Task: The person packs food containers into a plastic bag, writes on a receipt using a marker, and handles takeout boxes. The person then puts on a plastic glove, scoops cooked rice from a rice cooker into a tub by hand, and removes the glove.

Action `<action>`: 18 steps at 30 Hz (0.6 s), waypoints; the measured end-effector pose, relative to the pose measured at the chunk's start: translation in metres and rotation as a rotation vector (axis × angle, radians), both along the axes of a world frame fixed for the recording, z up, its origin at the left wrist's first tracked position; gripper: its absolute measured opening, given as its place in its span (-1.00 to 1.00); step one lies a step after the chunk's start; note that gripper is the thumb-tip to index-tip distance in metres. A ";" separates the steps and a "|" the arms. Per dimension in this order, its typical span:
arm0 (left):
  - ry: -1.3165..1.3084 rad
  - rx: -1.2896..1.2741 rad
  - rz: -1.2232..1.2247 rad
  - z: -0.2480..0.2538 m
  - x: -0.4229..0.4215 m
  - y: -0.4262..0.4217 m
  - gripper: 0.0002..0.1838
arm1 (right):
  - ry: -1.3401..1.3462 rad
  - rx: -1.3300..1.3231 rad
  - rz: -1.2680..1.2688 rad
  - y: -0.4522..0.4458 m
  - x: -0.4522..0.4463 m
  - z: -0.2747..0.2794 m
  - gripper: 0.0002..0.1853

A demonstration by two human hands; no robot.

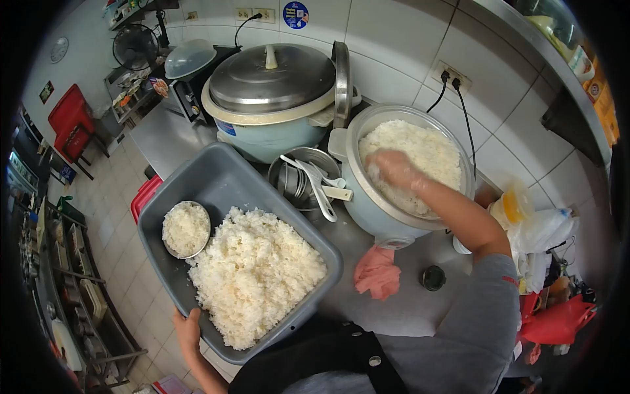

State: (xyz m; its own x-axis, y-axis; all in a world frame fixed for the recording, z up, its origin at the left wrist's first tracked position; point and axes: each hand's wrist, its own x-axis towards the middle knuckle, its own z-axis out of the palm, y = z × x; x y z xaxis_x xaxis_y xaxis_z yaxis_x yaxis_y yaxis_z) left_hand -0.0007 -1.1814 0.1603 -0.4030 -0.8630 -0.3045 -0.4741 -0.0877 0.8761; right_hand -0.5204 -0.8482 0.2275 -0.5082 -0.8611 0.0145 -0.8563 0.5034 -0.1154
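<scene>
My left hand grips the near left rim of a grey plastic tub, its thumb and fingers at the edge. Inside the tub lies a heap of cooked white rice, and a round metal bowl filled with rice rests against the left wall. My right hand is over the rice in the open rice cooker, at its left side. Motion smears its fingers, so I cannot make out whether they hold anything.
Behind the tub stands a large rice cooker with a metal lid. Between the cookers, a metal pot holds cups and white ladles. A pink cloth and a dark round jar lie on the steel counter.
</scene>
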 end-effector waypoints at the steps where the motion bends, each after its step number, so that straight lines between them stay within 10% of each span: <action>1: 0.010 0.000 -0.007 -0.002 0.000 -0.001 -0.48 | -0.115 -0.074 -0.100 0.005 -0.025 -0.002 -0.56; 8: 0.018 -0.045 0.007 -0.010 0.000 -0.003 -0.47 | -0.175 0.192 -0.425 -0.007 -0.102 0.018 -0.07; 18: 0.017 -0.039 0.012 -0.005 -0.003 0.000 -0.45 | -0.443 0.345 -0.235 -0.030 -0.091 0.006 0.15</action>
State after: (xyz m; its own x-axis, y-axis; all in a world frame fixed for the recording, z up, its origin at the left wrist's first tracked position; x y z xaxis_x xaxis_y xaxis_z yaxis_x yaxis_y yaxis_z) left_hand -0.0036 -1.1814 0.1554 -0.3977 -0.8789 -0.2632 -0.4579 -0.0585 0.8871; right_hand -0.6119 -0.8779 0.2331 -0.5793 -0.6424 -0.5017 -0.6254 0.7451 -0.2319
